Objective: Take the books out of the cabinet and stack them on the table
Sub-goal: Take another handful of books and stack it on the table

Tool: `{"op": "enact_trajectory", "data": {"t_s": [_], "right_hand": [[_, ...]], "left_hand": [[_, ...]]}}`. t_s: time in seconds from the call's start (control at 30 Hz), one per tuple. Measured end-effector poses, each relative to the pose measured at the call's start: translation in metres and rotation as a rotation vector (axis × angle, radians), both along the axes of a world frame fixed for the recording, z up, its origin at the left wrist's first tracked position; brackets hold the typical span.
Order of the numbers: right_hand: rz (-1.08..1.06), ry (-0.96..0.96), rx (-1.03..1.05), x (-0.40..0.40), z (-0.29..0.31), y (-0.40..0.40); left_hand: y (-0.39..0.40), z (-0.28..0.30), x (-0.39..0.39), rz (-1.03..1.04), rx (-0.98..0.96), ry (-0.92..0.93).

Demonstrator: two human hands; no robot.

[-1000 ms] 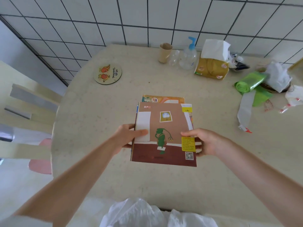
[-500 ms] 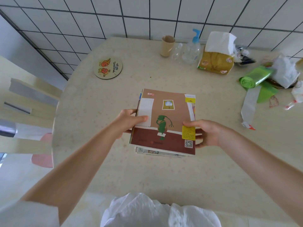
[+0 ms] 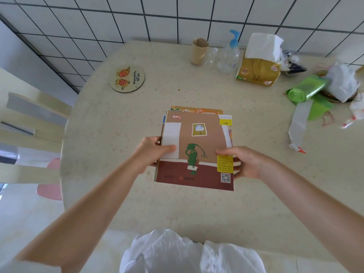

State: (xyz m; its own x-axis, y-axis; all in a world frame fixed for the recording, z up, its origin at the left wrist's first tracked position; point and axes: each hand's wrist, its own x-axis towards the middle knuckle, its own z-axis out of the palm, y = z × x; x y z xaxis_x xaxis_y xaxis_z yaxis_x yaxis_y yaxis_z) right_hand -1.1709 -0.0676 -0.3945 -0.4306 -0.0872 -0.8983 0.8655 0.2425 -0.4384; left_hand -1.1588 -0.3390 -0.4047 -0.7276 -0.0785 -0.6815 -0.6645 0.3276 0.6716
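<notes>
Both hands clamp a stack of books (image 3: 194, 152) by its sides: the left hand (image 3: 151, 152) with thumb on the top cover, the right hand (image 3: 244, 162) likewise. The stack sits over the middle of the table (image 3: 118, 125). A coaster (image 3: 127, 78) lies near the far left edge, a tissue pack (image 3: 258, 69) by the far edge.

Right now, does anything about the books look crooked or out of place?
Slightly. The stack of books is not squared: an orange book underneath sticks out past the far edge of the brown top one. Both hands grip its sides.
</notes>
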Motion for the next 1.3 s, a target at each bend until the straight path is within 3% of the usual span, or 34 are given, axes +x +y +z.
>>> {"op": "enact_trajectory", "data": {"t_s": [0.23, 0.43, 0.67, 0.93, 1.17, 1.3], "right_hand": [[0.077, 0.084, 0.045, 0.004, -0.009, -0.010], [-0.024, 0.179, 0.028, 0.004, -0.015, -0.025], [-0.095, 0.195, -0.033, 0.011, -0.019, -0.018], [-0.203, 0.271, 0.046, 0.025, -0.005, -0.027], [-0.368, 0.535, 0.326, 0.081, 0.018, -0.028], [-0.472, 0.621, 0.460, 0.130, 0.026, -0.028]], "left_hand": [[0.014, -0.007, 0.011, 0.115, 0.005, -0.004], [0.020, -0.010, 0.018, 0.214, -0.004, 0.035], [0.040, -0.004, 0.015, 0.127, -0.094, 0.014], [0.026, -0.001, 0.015, 0.068, 0.049, 0.058], [0.015, 0.034, 0.021, -0.151, -0.268, 0.434], [0.030, 0.041, 0.028, -0.292, -0.294, 0.679]]}}
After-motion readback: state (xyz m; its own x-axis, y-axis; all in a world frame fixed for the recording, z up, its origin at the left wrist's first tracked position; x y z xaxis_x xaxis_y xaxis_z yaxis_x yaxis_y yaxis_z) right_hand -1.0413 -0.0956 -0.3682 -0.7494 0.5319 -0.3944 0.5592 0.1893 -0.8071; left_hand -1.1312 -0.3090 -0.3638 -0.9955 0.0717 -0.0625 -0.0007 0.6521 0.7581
